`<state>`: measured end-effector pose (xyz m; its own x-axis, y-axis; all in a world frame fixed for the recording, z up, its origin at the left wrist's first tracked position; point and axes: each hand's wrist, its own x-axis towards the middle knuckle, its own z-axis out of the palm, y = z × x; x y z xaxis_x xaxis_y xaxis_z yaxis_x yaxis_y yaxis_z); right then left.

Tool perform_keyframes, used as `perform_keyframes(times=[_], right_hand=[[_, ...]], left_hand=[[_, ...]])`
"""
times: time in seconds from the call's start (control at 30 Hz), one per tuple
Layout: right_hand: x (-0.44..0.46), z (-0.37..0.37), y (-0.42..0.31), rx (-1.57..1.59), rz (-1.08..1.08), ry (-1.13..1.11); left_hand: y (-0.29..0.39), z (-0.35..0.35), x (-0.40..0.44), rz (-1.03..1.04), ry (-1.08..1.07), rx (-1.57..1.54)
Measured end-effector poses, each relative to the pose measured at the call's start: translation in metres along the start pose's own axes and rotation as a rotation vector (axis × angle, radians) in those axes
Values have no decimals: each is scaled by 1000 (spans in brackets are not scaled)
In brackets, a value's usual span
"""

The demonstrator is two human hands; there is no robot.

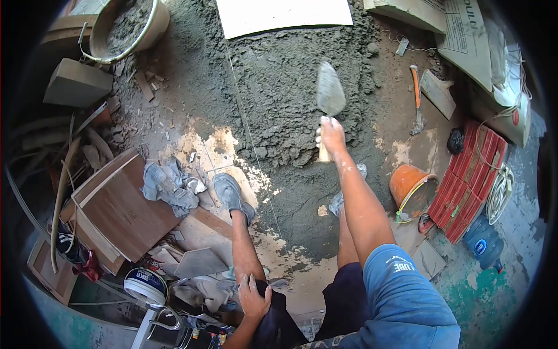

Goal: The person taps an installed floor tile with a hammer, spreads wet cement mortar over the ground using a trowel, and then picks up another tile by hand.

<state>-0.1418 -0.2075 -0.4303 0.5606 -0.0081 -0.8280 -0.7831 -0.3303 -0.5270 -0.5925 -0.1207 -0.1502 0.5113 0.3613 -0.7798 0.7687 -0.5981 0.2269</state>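
My right hand (331,136) is wrapped around the wooden handle of a pointed trowel (331,92). Its metal blade, slightly smeared by motion, points away from me over a bed of rough wet mortar (279,93). Whether the blade touches the mortar, I cannot tell. My left hand (254,295) rests on my left knee with its fingers spread and nothing in them. A thin string (243,113) runs lengthwise along the left part of the mortar. At the far end, a large white panel (285,14) lies against the mortar bed.
A bucket of mortar (152,32) stands at the upper left. Wooden boards (128,209) and a crumpled cloth (168,183) lie at left. On the right are an orange-handled hammer (416,96), an orange bucket (410,189), stacked red tiles (469,177) and a water jug (483,241).
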Motion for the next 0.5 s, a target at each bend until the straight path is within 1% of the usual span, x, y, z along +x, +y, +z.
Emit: perform_keyframes(times=[0.03, 0.13, 0.2, 0.3, 0.37, 0.43, 0.5], right_hand=[[0, -15, 6, 89, -1, 23], [-16, -39, 15, 83, 50, 104], [-34, -36, 27, 0, 4, 104], [-50, -14, 46, -3, -29, -83], [-45, 4, 60, -121, -74, -151], [-42, 10, 74, 90, 67, -130], [-49, 9, 91, 163, 52, -56]], left_hand=[[1, 1, 0, -8, -4, 7], [4, 3, 1, 3, -7, 25], [6, 2, 0, -2, -20, 42], [10, 4, 5, -3, -34, 62], [14, 1, 3, -19, -46, 80], [18, -4, 5, -34, -82, 82], [16, -2, 5, -46, -59, 96]])
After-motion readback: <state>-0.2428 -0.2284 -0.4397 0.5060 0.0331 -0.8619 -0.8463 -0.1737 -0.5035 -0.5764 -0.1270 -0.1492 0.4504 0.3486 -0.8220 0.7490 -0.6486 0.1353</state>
